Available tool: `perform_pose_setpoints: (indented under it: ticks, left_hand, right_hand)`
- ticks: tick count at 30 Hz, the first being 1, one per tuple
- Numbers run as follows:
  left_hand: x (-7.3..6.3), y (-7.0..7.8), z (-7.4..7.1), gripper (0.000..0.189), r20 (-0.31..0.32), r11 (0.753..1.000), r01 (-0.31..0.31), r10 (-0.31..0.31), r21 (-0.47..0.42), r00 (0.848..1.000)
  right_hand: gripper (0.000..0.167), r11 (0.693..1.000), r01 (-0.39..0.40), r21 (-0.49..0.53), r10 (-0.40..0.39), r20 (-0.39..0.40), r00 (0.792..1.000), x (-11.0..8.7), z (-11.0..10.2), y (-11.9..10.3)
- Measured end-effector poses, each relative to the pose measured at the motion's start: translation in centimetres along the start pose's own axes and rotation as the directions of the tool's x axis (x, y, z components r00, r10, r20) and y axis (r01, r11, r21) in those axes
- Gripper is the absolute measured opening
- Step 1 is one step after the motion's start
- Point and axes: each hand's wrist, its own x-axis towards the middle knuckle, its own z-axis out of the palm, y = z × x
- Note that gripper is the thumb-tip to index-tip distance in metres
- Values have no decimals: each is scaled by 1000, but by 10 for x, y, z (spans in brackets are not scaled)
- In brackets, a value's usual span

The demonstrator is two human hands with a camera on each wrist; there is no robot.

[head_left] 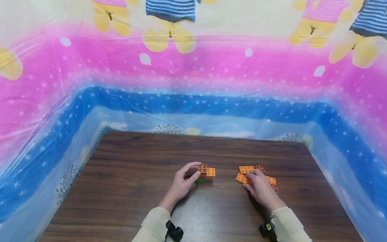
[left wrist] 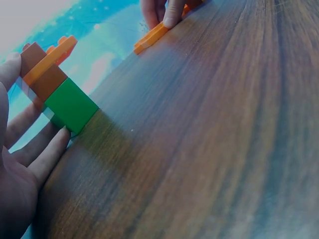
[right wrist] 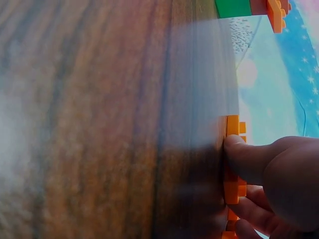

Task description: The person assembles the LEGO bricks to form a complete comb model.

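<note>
On the table stands a small stack of toy building bricks, with a green brick [left wrist: 72,105] at the bottom and brown bricks [head_left: 202,168] above it. A flat orange brick [head_left: 211,172] juts out from between the brown ones to the right. My left hand [head_left: 181,181] holds this stack from the left, thumb near the top and fingers round the far side. To the right, my right hand [head_left: 261,188] pinches a flat orange brick [right wrist: 232,172] lying on the table, thumb against its near side. That hand partly hides the loose bricks around it.
Several loose orange bricks [head_left: 246,169] and brown bricks [head_left: 259,168] lie around the right hand. The dark wooden table [head_left: 136,161] ends at a printed cloth [head_left: 193,74] hung along its back and sides.
</note>
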Motion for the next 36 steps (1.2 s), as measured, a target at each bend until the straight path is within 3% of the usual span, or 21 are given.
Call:
perform_pose_setpoints:
  ticks: [17,36]
  left_hand:
    - [0,-1,1,36,-8,1000,15,-15,1,1000]
    - [1,1,0,37,-4,999,35,-35,18,999]
  right_hand:
    - [39,997,-32,65,31,11,999,1,-1,0]
    - [43,989,17,147,-4,-89,996,5,-2,-7]
